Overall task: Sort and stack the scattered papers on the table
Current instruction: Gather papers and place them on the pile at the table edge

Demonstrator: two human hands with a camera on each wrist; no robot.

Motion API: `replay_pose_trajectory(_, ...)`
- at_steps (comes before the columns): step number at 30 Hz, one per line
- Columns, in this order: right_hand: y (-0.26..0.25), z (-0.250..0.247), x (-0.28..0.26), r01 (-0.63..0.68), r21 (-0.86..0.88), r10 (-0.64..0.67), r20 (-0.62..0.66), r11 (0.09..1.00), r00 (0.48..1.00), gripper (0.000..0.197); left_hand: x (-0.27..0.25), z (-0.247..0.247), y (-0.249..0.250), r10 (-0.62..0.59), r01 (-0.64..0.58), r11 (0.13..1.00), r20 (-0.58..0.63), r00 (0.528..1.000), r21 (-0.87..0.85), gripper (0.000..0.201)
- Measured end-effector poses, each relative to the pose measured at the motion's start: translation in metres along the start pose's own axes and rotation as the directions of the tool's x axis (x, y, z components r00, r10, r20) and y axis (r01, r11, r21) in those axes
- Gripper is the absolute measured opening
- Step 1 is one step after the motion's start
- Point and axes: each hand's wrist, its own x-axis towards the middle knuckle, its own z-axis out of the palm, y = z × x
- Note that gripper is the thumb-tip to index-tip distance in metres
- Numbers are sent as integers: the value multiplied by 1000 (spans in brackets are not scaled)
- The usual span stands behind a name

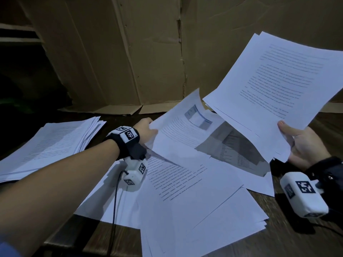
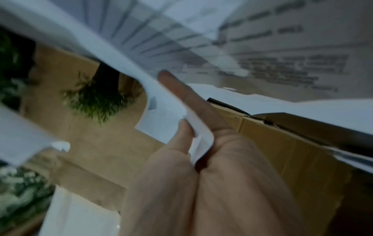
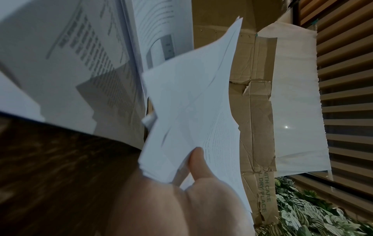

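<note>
Fingers (image 2: 177,94) of the left hand (image 1: 146,131) are pinching the corner of a single printed sheet (image 1: 181,125), thumb on one side and a straight finger on the other, so the sheet curls up off the pile; pretty blurry in the left wrist view but the pinch is clear enough; over on the other side the right hand (image 1: 304,147) grips a small bundle of pages (image 1: 274,84) by its lower edge, thumb (image 3: 198,161) pressed on top and the rest of the fingers tucked underneath where I can't see them; that bundle is held up in the air, tilted, just beside the lifted sheet and slightly overlapping it; below and between both hands lies the scattered mess of papers (image 1: 194,197), overlapping every which way on the dark wooden worktop (image 1: 297,243); off past the left forearm sits a rough stack of sheets (image 1: 50,145), fanned at its far edge, well apart from the right hand; behind everything stands a big flattened cardboard panel (image 1: 130,52), and the wrist views catch some green foliage (image 3: 315,214) down low beyond it
</note>
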Motion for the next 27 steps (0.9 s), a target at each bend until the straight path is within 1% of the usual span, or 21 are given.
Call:
replay_pose_trajectory(2,0,-1,0,-5,17,5,-8,1000,1000,43,-2,-5,-3,-26,17,972,-34,999,-233,21)
replay_pose_trajectory(3,-1,-2,0,-8,24,8,-15,1000,1000,42,-4,-8,-6,-61,34,931,-61,996,-362,25)
replay_pose_trajectory(5,-1,-2,1,-13,27,13,-22,1000,1000,41,-6,-16,-16,-159,76,822,-99,982,-564,23)
replay_pose_trajectory(7,0,-2,1,-14,1,14,-18,1000,1000,40,-10,-25,-19,-204,69,704,-107,973,-707,20)
replay_pose_trajectory(8,1,-2,2,-20,-25,19,-13,999,1000,40,-13,-29,-17,-205,40,641,-122,971,-766,21)
replay_pose_trajectory(10,6,-1,2,-54,-95,56,13,994,998,41,-19,-38,-7,-171,-35,508,-141,975,-861,23)
replay_pose_trajectory(12,13,1,1,-98,-156,109,65,983,992,42,-29,-42,11,-84,-71,379,-111,990,-923,25)
replay_pose_trajectory(13,15,2,0,-114,-180,133,96,977,986,42,-36,-42,22,-35,-66,338,-82,996,-939,27)
replay_pose_trajectory(14,16,5,-2,-129,-204,158,134,971,978,44,-41,-40,32,5,-52,344,-54,999,-938,29)
replay_pose_trajectory(15,17,8,-5,-144,-224,186,175,964,967,46,-47,-34,43,28,-40,396,-32,999,-917,30)
replay_pose_trajectory(16,17,10,-8,-159,-241,212,214,958,954,48,-51,-26,53,29,-38,476,-27,999,-878,28)
replay_pose_trajectory(17,15,13,-10,-168,-251,232,254,953,939,48,-56,-17,61,25,-40,553,-32,999,-832,25)
replay_pose_trajectory(19,12,16,-14,-189,-245,258,290,951,921,45,-64,6,74,10,-33,681,-35,999,-732,19)
replay_pose_trajectory(20,10,17,-15,-196,-233,262,297,953,918,44,-66,16,76,-1,-11,725,-16,1000,-689,17)
replay_pose_trajectory(21,10,17,-16,-201,-219,263,308,955,914,43,-69,23,78,-24,26,746,13,1000,-666,17)
replay_pose_trajectory(23,11,16,-18,-188,-189,244,345,964,906,47,-71,33,76,-69,88,739,54,996,-668,24)
replay_pose_trajectory(25,14,14,-17,-152,-200,217,360,968,907,57,-72,38,75,-77,123,710,97,992,-694,25)
replay_pose_trajectory(27,16,13,-15,-144,-221,219,366,965,904,67,-78,39,77,-59,153,630,150,987,-761,22)
